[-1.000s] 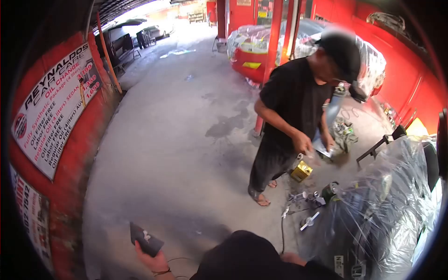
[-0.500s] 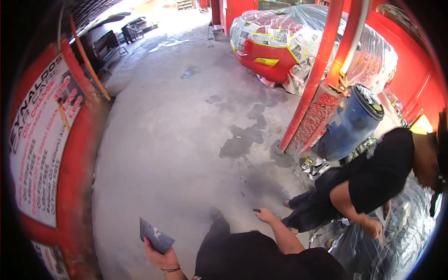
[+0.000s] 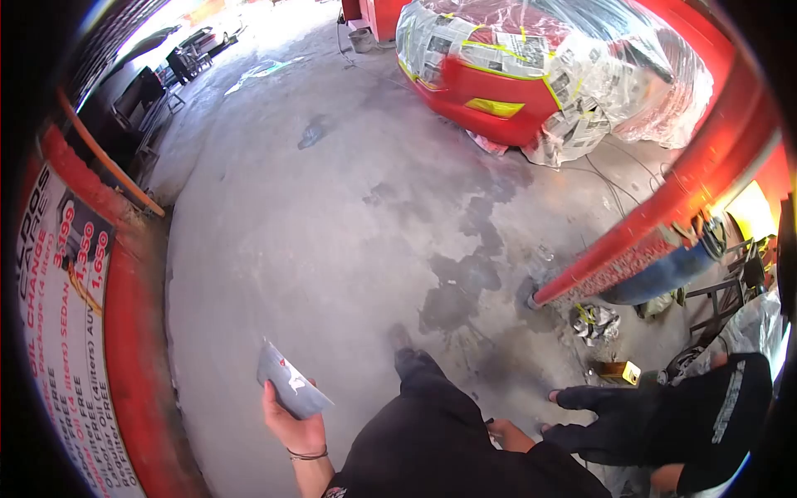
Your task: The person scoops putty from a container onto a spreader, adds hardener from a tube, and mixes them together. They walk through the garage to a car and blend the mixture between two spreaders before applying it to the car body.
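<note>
In two hands (image 3: 300, 429), one flat gray panel (image 3: 292, 382).

And there was the left hand (image 3: 297, 422), raised out in front and off to the left of the body, gripping firmly! Its thumb (image 3: 270, 397) stood up along the near side, a fingertip (image 3: 313, 383) just peeking out opposite, the palm half turned to view. The left wrist (image 3: 307, 453) ran straight into the left forearm (image 3: 313, 479), which rose steeply from the bottom edge, bare and slightly tilted. Over on the other side, the right hand (image 3: 508, 433) hung low beside the body, fingers curled in a small closed grip, the right forearm mostly hidden. One leg (image 3: 425, 375) reached forward between the two hands.
</note>
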Demonstrator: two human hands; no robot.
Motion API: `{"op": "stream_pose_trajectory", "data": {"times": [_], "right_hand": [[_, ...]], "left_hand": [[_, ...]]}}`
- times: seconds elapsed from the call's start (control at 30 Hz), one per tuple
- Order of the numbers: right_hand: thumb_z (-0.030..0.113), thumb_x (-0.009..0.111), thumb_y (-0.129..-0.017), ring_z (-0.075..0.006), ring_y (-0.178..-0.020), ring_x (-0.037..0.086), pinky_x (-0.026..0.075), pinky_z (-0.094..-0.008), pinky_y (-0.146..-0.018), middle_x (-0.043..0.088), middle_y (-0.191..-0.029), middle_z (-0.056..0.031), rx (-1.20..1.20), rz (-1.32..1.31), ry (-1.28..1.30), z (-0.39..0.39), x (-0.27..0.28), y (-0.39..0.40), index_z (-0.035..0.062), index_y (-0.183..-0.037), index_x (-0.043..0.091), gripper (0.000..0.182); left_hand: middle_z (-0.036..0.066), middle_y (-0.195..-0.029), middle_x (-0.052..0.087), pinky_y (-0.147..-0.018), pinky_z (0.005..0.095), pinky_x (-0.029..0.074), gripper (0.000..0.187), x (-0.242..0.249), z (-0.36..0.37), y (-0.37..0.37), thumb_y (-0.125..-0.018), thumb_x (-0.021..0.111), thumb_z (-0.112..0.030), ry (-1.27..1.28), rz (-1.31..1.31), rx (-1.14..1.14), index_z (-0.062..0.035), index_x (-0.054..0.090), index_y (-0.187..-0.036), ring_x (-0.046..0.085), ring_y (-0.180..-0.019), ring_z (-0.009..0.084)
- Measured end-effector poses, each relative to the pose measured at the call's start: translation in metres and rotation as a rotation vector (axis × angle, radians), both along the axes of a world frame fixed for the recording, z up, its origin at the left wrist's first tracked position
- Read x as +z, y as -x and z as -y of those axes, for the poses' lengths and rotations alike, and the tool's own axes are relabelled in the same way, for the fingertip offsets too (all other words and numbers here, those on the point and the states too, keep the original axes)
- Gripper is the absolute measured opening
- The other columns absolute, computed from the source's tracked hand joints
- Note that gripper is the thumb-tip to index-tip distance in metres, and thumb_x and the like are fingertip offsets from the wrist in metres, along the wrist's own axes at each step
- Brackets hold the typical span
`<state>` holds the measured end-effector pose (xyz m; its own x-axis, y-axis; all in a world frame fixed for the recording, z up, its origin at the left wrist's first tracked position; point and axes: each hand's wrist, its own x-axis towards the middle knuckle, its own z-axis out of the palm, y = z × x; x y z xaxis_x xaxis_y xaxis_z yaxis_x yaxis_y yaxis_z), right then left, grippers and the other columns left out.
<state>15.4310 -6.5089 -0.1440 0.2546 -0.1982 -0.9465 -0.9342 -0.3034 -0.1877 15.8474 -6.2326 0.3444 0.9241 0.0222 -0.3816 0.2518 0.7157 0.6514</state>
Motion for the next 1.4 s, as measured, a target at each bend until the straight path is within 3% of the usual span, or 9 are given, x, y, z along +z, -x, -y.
{"op": "stream_pose_trajectory", "data": {"times": [0.13, 0.53, 0.73, 0.77, 0.83, 1.0, 1.2, 1.27, 1.4], "right_hand": [[0.048, 0.068, -0.088, -0.0401, -0.105, 0.073, 0.056, -0.0484, -0.089, 0.077, -0.111, -0.0207, -0.086, 0.286, 0.042, 0.047, -0.071, -0.219, 0.0078, -0.114, 0.077, 0.049], [0.033, 0.061, -0.098, -0.0378, -0.119, 0.068, 0.053, -0.047, -0.101, 0.072, -0.126, -0.021, -0.179, 0.725, 0.435, 0.208, 0.183, -0.948, 0.0095, -0.136, 0.068, 0.045], [0.043, 0.062, -0.093, -0.043, -0.094, 0.074, 0.057, -0.0521, -0.084, 0.075, -0.1, -0.0265, -0.109, 0.454, 0.468, 0.144, 0.108, -1.04, 0.0024, -0.113, 0.075, 0.047], [0.042, 0.055, -0.098, -0.0424, -0.12, 0.066, 0.053, -0.0504, -0.101, 0.069, -0.128, -0.0245, 0.075, 0.16, 0.251, 0.132, 0.103, -1.053, 0.0144, -0.13, 0.071, 0.045], [0.044, 0.063, -0.095, -0.038, -0.118, 0.068, 0.051, -0.0509, -0.102, 0.072, -0.125, -0.0216, -0.048, 0.176, 0.129, 0.091, -0.031, -1.008, 0.0097, -0.124, 0.074, 0.047], [0.038, 0.07, -0.093, -0.0307, -0.107, 0.069, 0.053, -0.0482, -0.093, 0.074, -0.117, -0.0182, -0.563, 0.193, -0.228, 0.094, 0.034, -1.07, 0.004, -0.122, 0.074, 0.045], [0.038, 0.07, -0.095, -0.0299, -0.101, 0.073, 0.057, -0.0466, -0.087, 0.076, -0.108, -0.0196, -0.368, -0.053, -0.106, 0.275, -0.053, -1.353, 0.0041, -0.121, 0.074, 0.043], [0.049, 0.056, -0.097, -0.0414, -0.119, 0.068, 0.055, -0.0495, -0.099, 0.07, -0.128, -0.0237, 0.189, 0.015, 0.152, 0.387, -0.001, -1.515, 0.0071, -0.126, 0.072, 0.054], [0.043, 0.059, -0.094, -0.0451, -0.108, 0.069, 0.055, -0.0525, -0.093, 0.073, -0.111, -0.0279, -0.089, 0.538, 0.424, 0.558, 0.15, -1.852, 0.0022, -0.116, 0.073, 0.048]], "left_hand": [[-0.001, -0.115, 0.072, -0.091, 0.0428, 0.054, 0.033, 0.008, 0.011, -0.144, -0.105, 0.059, -0.033, -0.075, -0.049, -0.034, -0.0128, 0.066, -0.131, 0.068, -0.099, 0.0157], [-0.004, -0.124, 0.07, -0.094, 0.0379, 0.051, 0.037, -0.046, -0.003, -0.6, -0.103, 0.063, -0.032, -0.096, -0.08, 0.113, -0.0129, 0.064, -0.134, 0.065, -0.109, 0.0126], [-0.003, -0.121, 0.07, -0.093, 0.0406, 0.051, 0.033, 0.018, 0.076, -0.93, -0.104, 0.062, -0.033, -0.073, 0.02, -0.159, -0.0138, 0.065, -0.13, 0.065, -0.102, 0.0147], [-0.002, -0.121, 0.07, -0.092, 0.0412, 0.051, 0.033, 0.028, 0.094, -0.981, -0.104, 0.061, -0.034, -0.074, 0.043, -0.182, -0.0137, 0.064, -0.13, 0.065, -0.1, 0.0152], [-0.001, -0.12, 0.07, -0.092, 0.0421, 0.051, 0.032, 0.045, 0.139, -1.075, -0.105, 0.06, -0.034, -0.06, 0.104, -0.219, -0.0133, 0.064, -0.129, 0.065, -0.098, 0.0165], [0.001, -0.12, 0.071, -0.092, 0.0447, 0.051, 0.03, 0.027, 0.247, -1.275, -0.106, 0.058, -0.034, -0.094, 0.135, -0.302, -0.0137, 0.065, -0.128, 0.066, -0.098, 0.0188], [0.0, -0.116, 0.073, -0.093, 0.0443, 0.049, 0.03, 0.0, 0.374, -1.451, -0.107, 0.056, -0.037, 0.023, -0.155, -0.313, -0.0161, 0.068, -0.125, 0.067, -0.102, 0.0183], [0.001, -0.116, 0.073, -0.093, 0.044, 0.049, 0.03, 0.0, 0.395, -1.504, -0.107, 0.055, -0.037, -0.025, -0.155, -0.29, -0.0158, 0.069, -0.124, 0.067, -0.103, 0.0184], [0.004, -0.13, 0.069, -0.103, 0.0381, 0.049, 0.037, -0.021, 0.447, -1.655, -0.109, 0.053, -0.032, -0.043, -0.113, -0.202, -0.0082, 0.064, -0.134, 0.065, -0.118, 0.0206]]}}
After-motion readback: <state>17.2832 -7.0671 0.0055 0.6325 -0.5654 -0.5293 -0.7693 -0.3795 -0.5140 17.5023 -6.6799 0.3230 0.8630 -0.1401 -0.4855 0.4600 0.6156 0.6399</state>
